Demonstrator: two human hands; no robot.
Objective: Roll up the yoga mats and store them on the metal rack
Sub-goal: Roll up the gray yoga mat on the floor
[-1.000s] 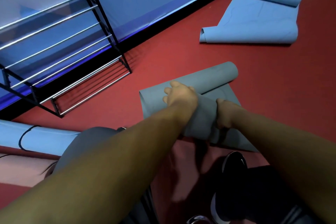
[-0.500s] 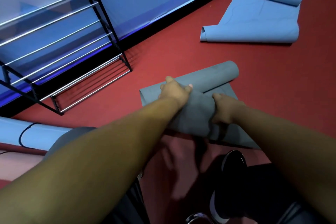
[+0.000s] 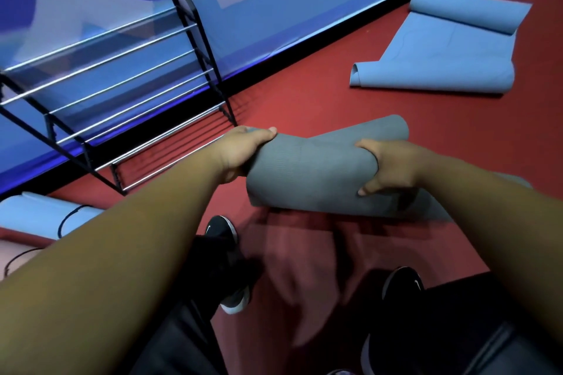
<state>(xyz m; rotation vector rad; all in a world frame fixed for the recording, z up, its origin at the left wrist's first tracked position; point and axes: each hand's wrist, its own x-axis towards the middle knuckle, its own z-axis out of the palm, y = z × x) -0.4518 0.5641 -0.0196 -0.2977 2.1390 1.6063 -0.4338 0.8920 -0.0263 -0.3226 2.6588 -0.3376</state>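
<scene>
1. The red floor (image 3: 335, 106) fills most of what we see, running up to a blue wall banner (image 3: 274, 9) at the far left
2. The metal rack (image 3: 122, 76) stands at the left against that banner, its silver bars bare
3. A blue yoga mat (image 3: 441, 64) lies far right on the floor, curled at both ends and flat between
4. The grey yoga mat (image 3: 310, 173) sits in the middle, right of the rack, rolled into a thick tube in our grip
5. Another blue rolled mat (image 3: 39, 216) lies near left, below the rack
6. Our left hand (image 3: 240, 152) is clamped on the grey roll's left end
7. Our right hand (image 3: 387, 167) is clamped on its right part, thumb on top
8. Black shoes (image 3: 225, 231) show near us
</scene>
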